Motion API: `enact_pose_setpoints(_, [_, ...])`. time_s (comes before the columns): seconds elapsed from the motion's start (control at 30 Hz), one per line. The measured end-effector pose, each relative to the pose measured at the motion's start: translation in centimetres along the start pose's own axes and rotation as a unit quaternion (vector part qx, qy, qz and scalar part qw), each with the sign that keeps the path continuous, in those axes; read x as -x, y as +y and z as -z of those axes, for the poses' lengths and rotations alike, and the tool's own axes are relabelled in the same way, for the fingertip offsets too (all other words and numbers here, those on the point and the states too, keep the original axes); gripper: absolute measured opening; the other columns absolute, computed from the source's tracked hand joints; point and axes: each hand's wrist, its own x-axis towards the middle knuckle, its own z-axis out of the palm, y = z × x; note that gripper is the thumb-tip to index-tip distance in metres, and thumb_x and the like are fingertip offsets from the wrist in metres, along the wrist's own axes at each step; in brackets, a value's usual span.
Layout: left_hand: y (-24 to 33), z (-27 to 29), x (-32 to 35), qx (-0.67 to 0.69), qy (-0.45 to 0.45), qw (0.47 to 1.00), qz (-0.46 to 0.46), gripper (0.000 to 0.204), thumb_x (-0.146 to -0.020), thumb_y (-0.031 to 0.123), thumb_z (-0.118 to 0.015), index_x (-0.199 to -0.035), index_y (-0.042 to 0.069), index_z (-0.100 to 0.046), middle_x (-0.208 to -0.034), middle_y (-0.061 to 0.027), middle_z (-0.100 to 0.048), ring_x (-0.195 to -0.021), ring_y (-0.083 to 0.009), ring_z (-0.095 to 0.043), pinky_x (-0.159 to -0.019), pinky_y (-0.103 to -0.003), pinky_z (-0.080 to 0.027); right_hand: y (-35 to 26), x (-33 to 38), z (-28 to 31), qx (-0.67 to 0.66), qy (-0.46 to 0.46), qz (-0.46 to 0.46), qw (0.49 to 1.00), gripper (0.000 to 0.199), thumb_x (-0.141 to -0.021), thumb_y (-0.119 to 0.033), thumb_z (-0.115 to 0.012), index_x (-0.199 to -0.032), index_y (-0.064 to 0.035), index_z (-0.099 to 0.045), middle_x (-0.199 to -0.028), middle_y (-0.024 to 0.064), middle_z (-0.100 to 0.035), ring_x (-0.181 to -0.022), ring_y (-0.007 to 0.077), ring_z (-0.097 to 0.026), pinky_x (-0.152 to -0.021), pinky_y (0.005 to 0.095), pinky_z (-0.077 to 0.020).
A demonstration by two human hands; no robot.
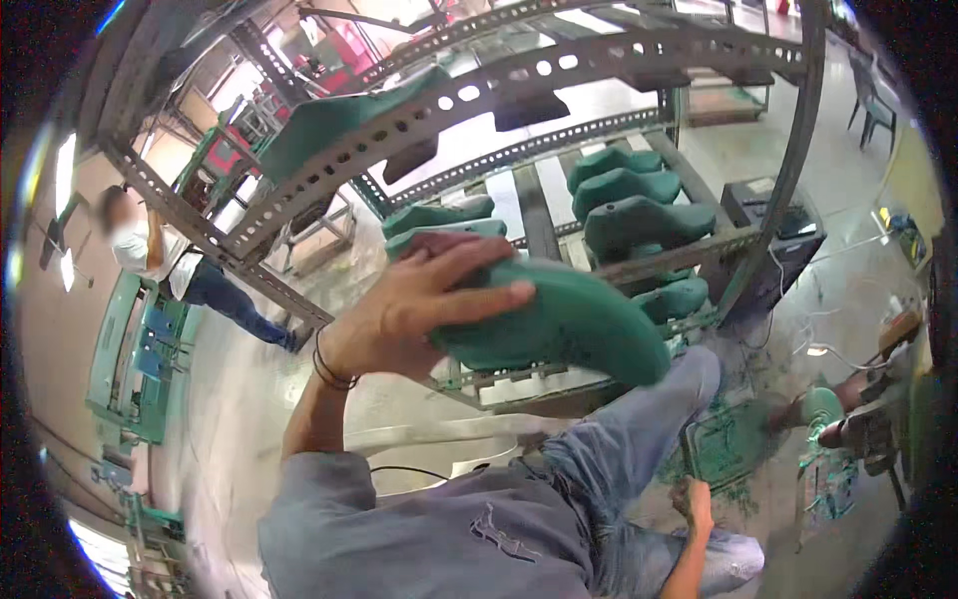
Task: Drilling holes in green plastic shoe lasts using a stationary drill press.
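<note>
Left hand (pixel 419 304) grasping a green shoe last (pixel 569 319) just beside crowded metal rack (pixel 399 130), right hand (pixel 694 499) resting loosely clenched near knee.

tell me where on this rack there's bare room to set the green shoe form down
Bare rail shows between the left pair of forms and the right stack, around the dark upright. The right stack is crowded. The left hand grips the green form; the right hand rests low.

Teal-green shoe last (pixel 569 319), matching green lasts (pixel 639 222) on grey perforated metal rack (pixel 419 120), faded grey-blue jeans (pixel 559 499), green dust (pixel 733 449)
</note>
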Motion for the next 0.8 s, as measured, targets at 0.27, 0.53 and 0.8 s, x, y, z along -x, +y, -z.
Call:
enact_pose_setpoints(0.27, [2.6,2.4,-0.3,0.025,0.075,0.995,-0.066,0.086,-0.052,0.005,-0.073,-0.135,0.023,-0.058,-0.135,-0.0139,-0.053,-0.117,-0.0327,-0.054,-0.096,-0.045,-0.039,-1.0,-1.3,0.6,0.061,0.011,0.024,0.998,0.027,-0.070,-0.016,-0.070,-0.094,-0.0040,-0.072,-0.085,0.0256,-0.067,-0.082,0.0396,-0.067,-0.073,0.0437,-0.0534])
enact_pose_setpoints(0.53, [0.7,8.4,1.7,-0.124,0.220,0.967,0.041,0.070,-0.067,0.013,-0.078,-0.133,0.008,-0.057,-0.132,-0.0152,-0.059,-0.122,-0.0319,-0.055,-0.105,-0.040,-0.039,-3.4,0.3,1.9,0.092,0.023,0.108,0.990,0.029,-0.070,-0.017,-0.070,-0.097,-0.0065,-0.073,-0.085,0.0251,-0.068,-0.083,0.0389,-0.067,-0.074,0.0432,-0.0538])
enact_pose_setpoints(0.8, [-12.3,23.4,4.0,-0.045,0.164,0.938,0.303,0.059,-0.082,0.030,-0.076,-0.132,0.004,-0.056,-0.116,-0.0058,-0.066,-0.097,-0.0165,-0.062,-0.090,-0.030,-0.048,-2.9,-0.6,1.4,0.067,-0.053,0.063,0.994,0.032,-0.069,-0.020,-0.071,-0.097,-0.0063,-0.072,-0.082,0.0219,-0.069,-0.078,0.0367,-0.068,-0.072,0.0425,-0.0546])
